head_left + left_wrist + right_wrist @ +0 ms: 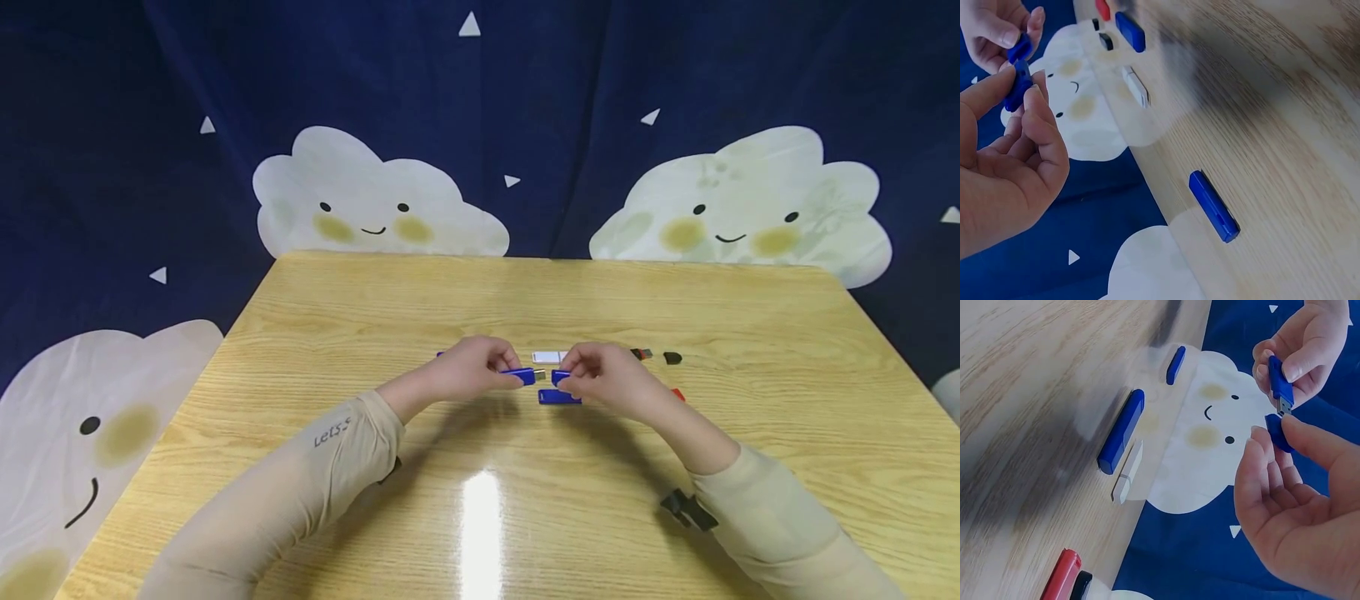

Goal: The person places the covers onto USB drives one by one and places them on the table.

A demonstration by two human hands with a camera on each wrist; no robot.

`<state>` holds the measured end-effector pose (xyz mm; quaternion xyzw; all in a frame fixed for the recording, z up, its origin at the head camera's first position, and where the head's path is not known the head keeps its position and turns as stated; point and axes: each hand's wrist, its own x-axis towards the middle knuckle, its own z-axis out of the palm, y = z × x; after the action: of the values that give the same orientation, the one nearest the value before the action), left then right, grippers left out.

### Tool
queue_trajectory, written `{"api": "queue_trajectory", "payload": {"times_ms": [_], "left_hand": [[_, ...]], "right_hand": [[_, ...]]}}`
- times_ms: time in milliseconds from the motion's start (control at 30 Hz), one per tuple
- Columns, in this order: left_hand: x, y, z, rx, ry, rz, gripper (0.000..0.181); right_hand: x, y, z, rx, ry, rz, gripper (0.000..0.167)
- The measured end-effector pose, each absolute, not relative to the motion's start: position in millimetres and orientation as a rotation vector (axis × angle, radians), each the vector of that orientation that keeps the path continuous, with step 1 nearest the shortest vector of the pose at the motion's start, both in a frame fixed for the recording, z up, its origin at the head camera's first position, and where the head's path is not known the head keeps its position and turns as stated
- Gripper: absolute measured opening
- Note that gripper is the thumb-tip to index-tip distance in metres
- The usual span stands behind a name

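Above the table, the left hand pinches a blue USB stick between thumb and fingers, its metal plug bare and pointing at the other hand. The right hand pinches a blue cap. In the head view a small gap parts plug and cap; the right wrist view shows the plug close to the cap. Below them on the table lies another blue stick, and just beyond them a white stick, partly behind the right hand.
To the right on the wooden table lie a black-and-red stick with a bare plug, a black cap and a red item partly behind the right wrist. Another blue stick lies at the left. A patterned curtain hangs behind.
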<state>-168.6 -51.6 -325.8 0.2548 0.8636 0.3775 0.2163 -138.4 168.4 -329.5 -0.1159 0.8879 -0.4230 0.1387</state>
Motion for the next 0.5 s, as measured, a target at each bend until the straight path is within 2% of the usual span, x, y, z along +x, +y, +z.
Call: {"api": "queue_trajectory", "payload": {"times_ms": [500], "left_hand": [[-166.1, -47.0, -327.7, 0.733, 2.377, 1.054, 0.014]], "right_hand": [[-135.5, 166.9, -328.2, -0.284, 2.513, -1.265, 0.020]]}}
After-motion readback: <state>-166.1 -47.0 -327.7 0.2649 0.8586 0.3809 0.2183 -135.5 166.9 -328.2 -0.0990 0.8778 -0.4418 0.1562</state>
